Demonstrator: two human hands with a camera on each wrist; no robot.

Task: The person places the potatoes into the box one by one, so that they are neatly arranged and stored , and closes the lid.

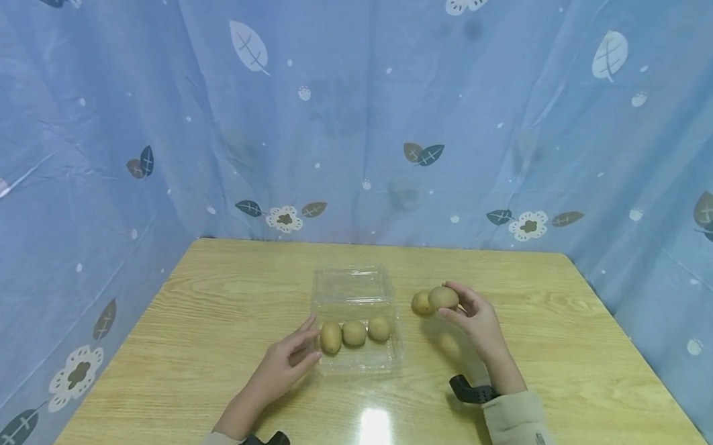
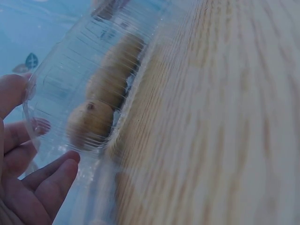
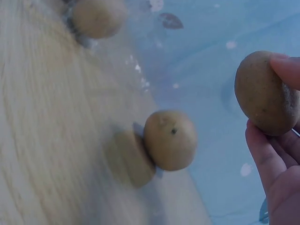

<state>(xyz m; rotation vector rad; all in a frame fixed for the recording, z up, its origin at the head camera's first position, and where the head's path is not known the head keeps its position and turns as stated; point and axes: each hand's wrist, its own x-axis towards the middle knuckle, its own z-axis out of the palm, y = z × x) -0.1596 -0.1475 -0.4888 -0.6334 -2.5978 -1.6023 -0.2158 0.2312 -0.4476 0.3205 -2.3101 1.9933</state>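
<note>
My right hand (image 1: pixel 478 326) pinches a brown oval kiwi (image 1: pixel 443 299) between thumb and fingers. In the right wrist view this kiwi (image 3: pixel 263 93) is held up at the right edge. Just to its left in the head view, another kiwi (image 1: pixel 422 303) lies on the table. A clear plastic clamshell box (image 1: pixel 361 366) stands with its lid folded back, and three kiwis (image 1: pixel 354 333) sit in a row inside. My left hand (image 1: pixel 285 363) is at the box's left side, fingers spread and touching its rim; some fingertips (image 2: pixel 42 125) show through the plastic in the left wrist view.
The transparent lid (image 1: pixel 353 286) lies on the far side of the box. Both stand on a light wood-grain table (image 1: pixel 226 289), with a blue patterned curtain (image 1: pixel 362 115) round its back and sides. Each wrist wears a black camera mount (image 1: pixel 471 390).
</note>
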